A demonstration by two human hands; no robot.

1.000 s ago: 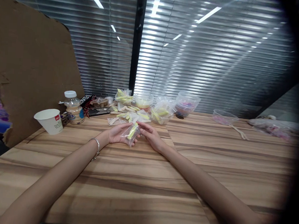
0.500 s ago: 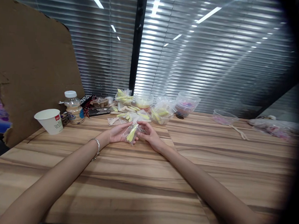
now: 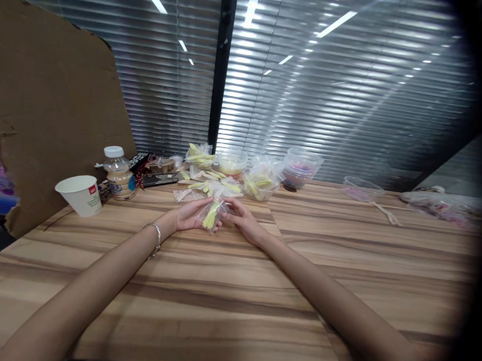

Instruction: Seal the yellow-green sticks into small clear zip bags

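Note:
A small clear plastic bag [image 3: 211,215] with yellow strips inside is held between both hands above the wooden table. My left hand [image 3: 192,214] supports it from the left and beneath, its fingers around the bag's side. My right hand [image 3: 238,217] pinches the bag's upper right edge with thumb and fingers. Just beyond the hands lie loose yellow pieces [image 3: 232,186] and a clear bag of pale sticks [image 3: 185,195]. Behind them are a tub of bagged yellow pieces [image 3: 260,186] and another filled bag [image 3: 200,155].
On the wooden table [image 3: 200,314], a paper cup [image 3: 79,193] and a white-capped bottle [image 3: 119,176] stand left near a cardboard panel [image 3: 54,93]. Stacked clear bowls [image 3: 302,168] stand at the back; a shallow bowl [image 3: 363,190], wooden sticks [image 3: 386,213] and plastic bags [image 3: 443,206] lie right.
The bag with the yellow strips has shifted very slightly in my hands. Both hands keep almost the same place and hold.

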